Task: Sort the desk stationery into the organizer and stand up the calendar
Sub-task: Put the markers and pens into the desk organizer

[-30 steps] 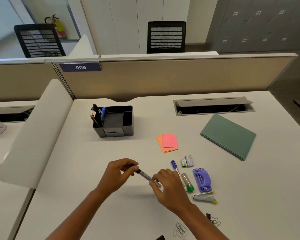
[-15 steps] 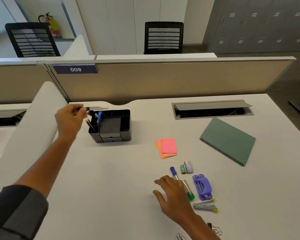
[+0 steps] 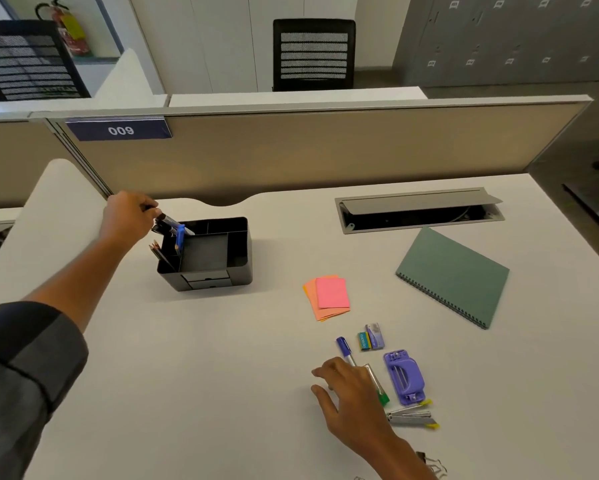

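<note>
**Pen at the organizer's rim**

While the left hand [image 3: 128, 216] pinches a dark pen [image 3: 169, 221] in curled fingers, its tip sits over the black organizer's [image 3: 218, 258] left slots, lower than half a second ago. Right hand [image 3: 351, 389] rests on the tabletop [image 3: 187, 375], fingers relaxed and apart, hiding part of the blue-capped pen [image 3: 343, 346]. Paper clips [image 3: 433, 465] are cut off at the bottom edge. Green calendar [image 3: 453, 275] lies flat.
</note>
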Available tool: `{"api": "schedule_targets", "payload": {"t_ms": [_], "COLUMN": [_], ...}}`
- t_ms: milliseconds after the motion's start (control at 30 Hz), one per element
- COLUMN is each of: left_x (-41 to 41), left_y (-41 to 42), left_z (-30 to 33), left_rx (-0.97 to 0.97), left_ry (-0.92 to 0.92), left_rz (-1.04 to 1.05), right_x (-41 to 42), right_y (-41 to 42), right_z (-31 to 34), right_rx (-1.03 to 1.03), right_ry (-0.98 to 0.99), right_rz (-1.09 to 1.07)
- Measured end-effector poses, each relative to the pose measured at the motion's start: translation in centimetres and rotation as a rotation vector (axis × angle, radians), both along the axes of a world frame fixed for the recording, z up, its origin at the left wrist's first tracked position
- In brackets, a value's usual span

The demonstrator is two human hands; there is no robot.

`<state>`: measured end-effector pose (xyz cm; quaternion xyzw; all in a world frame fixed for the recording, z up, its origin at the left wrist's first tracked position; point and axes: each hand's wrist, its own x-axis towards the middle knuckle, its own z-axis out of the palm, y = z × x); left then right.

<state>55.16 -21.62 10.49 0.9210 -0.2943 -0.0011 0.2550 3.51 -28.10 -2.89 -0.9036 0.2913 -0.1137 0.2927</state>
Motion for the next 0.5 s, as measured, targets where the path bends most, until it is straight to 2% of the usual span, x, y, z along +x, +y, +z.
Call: {"api": "schedule_targets", "payload": {"t_ms": [233, 500], "left_x": [1.5, 1.8], "left_y": [-1.4, -1.9], "left_z": [-1.1, -1.8], "left_rx": [0.198, 0.303], "left_ry": [-0.028, -0.144], "left_rz": [-0.015, -0.022], "right_x": [0.2, -0.2], "right_y": [-0.2, -0.6], "right_z": [-0.7, -1.6], "right_rx": [-0.021, -0.092], "right_ry": [0.004, 0.032], "right_rz": [0.017, -0.038]}}
